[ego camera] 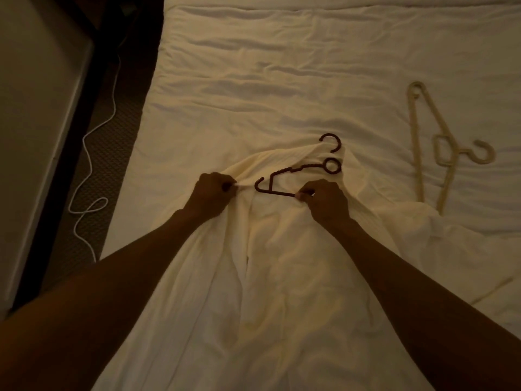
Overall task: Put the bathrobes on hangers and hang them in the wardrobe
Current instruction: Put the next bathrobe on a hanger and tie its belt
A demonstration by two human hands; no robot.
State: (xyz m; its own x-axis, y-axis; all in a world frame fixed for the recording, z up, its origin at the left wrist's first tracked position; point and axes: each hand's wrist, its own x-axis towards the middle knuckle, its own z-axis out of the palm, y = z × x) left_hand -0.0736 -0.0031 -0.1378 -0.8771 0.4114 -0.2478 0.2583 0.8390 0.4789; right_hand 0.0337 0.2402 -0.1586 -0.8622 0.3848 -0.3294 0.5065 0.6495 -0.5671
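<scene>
Your left hand [210,193] pinches the cream bathrobe [267,292] by its top edge; your right hand [328,203] pinches the dark hanger [277,193] by its near bar; the robe lies spread on the bed [253,66], near you; a pale hanger [415,136] lies well apart, right; a white cable [114,94] trails over the floor, left.

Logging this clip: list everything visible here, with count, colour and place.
bed: one, white crumpled bedding, fills most of the view
bathrobe: one, cream, spread on the bed's near part
dark brown hanger: one, at the bathrobe's collar, partly under fabric
beige hanger: one, lying bare on the bed, right
cable: one, white, on the dark floor, left
left hand: pinches bathrobe fabric
right hand: grips the dark brown hanger's arm
</scene>
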